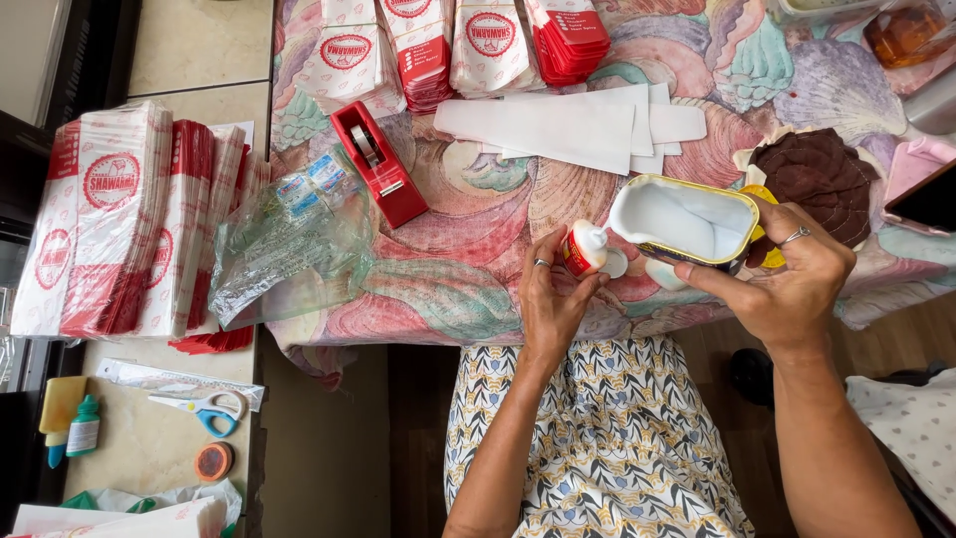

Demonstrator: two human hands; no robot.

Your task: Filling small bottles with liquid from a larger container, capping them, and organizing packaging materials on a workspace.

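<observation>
My left hand (550,297) grips a small red-and-white glue bottle (584,248) with its white top up, over the near edge of the table. My right hand (792,279) holds a tilted oblong tin (685,220) full of white glue, its mouth facing me and touching the bottle's top. Some white glue shows below the tin's lip. A ring sits on a finger of each hand.
On the patterned tablecloth (468,239) lie a red tape dispenser (378,162), white paper strips (568,125), stacks of red-and-white paper bags (428,50) and a clear plastic bag (289,239). More bags (119,219), scissors (204,406) and a tape roll (212,460) lie left.
</observation>
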